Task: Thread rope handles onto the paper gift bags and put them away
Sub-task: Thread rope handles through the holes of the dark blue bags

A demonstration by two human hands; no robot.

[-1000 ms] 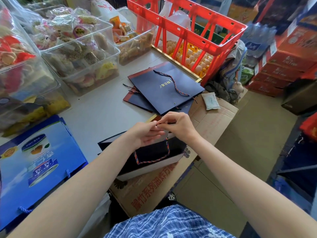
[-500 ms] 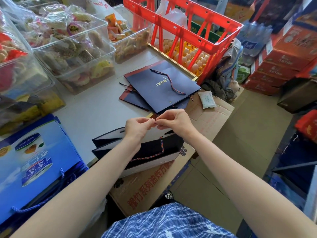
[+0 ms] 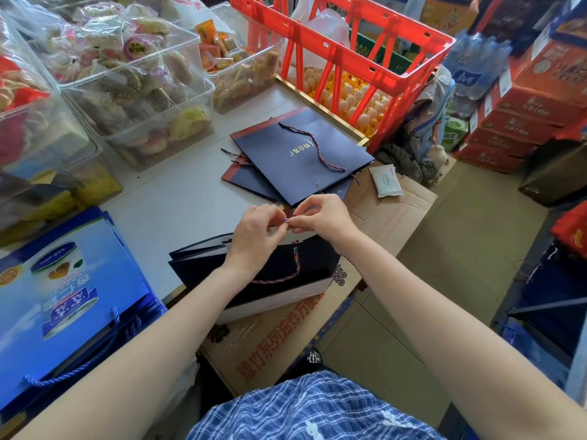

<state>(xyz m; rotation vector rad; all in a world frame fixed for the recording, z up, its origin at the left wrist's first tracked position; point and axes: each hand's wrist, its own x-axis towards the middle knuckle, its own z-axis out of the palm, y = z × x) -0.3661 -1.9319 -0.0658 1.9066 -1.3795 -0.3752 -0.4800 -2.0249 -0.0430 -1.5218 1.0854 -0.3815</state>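
Grey table [image 3: 178, 198] carries the work; all places below are given from it. Red plastic crate [image 3: 343, 55] of eggs stands past its far edge. Clear plastic tubs [image 3: 136, 100] of wrapped snacks line its far left side. Blue printed gift bags [image 3: 63, 300] lie at its near left corner. Brown cardboard box [image 3: 390, 214] sits against its right edge. Flat navy paper bags [image 3: 295, 157], one with a loose rope on top, lie stacked at its right side. Opened navy bag [image 3: 260, 274] overhangs its near edge, its rope handle [image 3: 286, 274] hanging in a loop down the front face. Above that bag, left hand [image 3: 254, 233] and right hand [image 3: 320, 217] meet, each grip a narrow pinch on the rope end [image 3: 287, 220].
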